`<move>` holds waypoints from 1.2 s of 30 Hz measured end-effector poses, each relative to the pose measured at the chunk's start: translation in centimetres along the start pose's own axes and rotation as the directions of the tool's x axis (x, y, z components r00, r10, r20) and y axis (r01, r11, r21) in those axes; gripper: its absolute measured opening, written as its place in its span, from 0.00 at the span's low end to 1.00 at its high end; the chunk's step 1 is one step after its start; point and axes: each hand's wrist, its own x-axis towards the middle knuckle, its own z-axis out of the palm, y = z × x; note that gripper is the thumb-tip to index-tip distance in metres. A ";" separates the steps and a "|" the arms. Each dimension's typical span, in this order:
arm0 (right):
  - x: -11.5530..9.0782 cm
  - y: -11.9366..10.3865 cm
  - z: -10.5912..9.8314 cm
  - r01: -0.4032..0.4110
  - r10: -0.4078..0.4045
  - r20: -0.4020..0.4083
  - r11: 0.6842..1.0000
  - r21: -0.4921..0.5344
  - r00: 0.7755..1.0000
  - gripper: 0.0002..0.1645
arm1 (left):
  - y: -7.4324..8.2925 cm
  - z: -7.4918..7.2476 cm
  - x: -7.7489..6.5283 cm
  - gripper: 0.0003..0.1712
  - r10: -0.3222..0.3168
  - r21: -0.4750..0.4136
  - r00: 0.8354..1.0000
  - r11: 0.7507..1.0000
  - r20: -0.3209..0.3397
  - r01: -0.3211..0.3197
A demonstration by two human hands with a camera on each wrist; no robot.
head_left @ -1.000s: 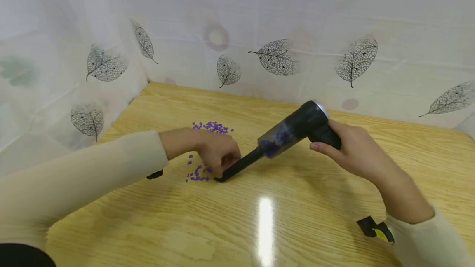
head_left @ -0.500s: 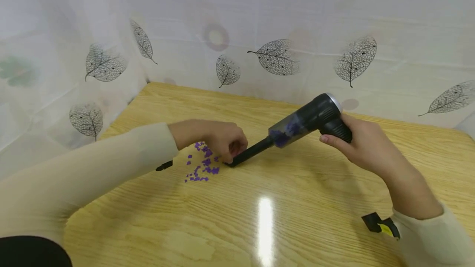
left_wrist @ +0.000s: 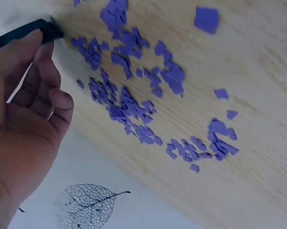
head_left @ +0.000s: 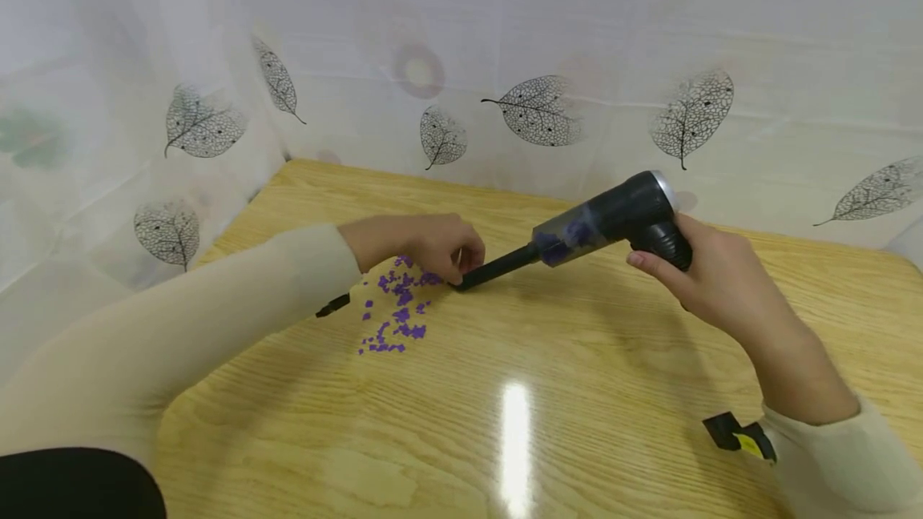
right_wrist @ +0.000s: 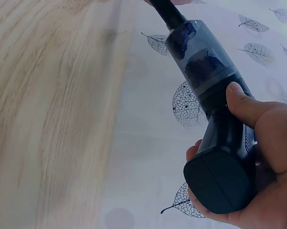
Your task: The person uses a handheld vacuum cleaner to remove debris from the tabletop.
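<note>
The right hand point(head_left: 721, 283) curls round the handle point(head_left: 662, 243) of a black vacuum point(head_left: 594, 223). It slopes down to the person's left, where the left hand point(head_left: 443, 248) pinches the thin nozzle point(head_left: 502, 266) near its end. Purple bits point(head_left: 402, 315) lie on the wooden table point(head_left: 613, 391) just past that end, much nearer the left hand.
</note>
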 end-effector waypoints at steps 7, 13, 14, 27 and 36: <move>0.1 0.0 0.2 -0.047 0.046 0.013 0.998 0.047 0.999 0.37 | -0.9 -0.6 0.7 0.10 -0.036 0.031 0.998 0.999 -0.056 0.038; 0.3 0.1 0.5 -0.012 0.012 -0.009 0.997 0.078 1.000 0.32 | -1.5 -1.1 1.1 0.09 -0.081 0.073 0.991 0.993 -0.109 0.089; 0.3 0.1 0.5 -0.006 0.007 -0.007 0.996 0.090 1.000 0.31 | -1.6 -1.2 1.1 0.09 -0.089 0.078 0.989 0.992 -0.120 0.099; 0.4 0.0 0.8 -0.012 0.018 -0.046 0.993 0.114 0.999 0.37 | -3.1 -1.8 2.1 0.10 -0.107 0.089 0.972 0.988 -0.208 0.128; 0.7 0.0 2.1 0.020 -0.021 0.003 0.990 0.141 1.000 0.31 | -4.2 -2.5 1.6 0.11 -0.163 0.095 0.966 0.978 -0.198 0.185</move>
